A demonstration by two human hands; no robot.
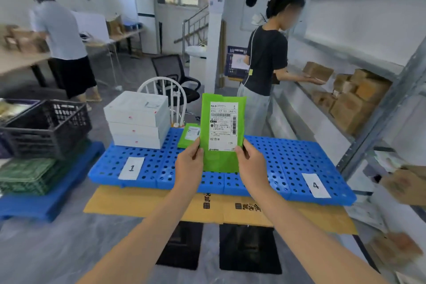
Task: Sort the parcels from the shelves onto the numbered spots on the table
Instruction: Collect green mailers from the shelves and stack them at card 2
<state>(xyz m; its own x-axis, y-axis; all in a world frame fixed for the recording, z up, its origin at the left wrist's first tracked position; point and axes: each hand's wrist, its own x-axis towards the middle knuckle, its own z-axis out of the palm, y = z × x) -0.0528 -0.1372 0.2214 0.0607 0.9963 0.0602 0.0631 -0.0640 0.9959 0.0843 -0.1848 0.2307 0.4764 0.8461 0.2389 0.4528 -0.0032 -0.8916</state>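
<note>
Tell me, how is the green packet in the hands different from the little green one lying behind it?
The held green packet stands upright in the air, gripped by the left hand and right hand; the lying green packet rests flat on the blue platform. The held one looks bigger, though it is nearer the camera. Its label faces us fully; the lying one's is angled. Both are bright green with white labels.
</note>
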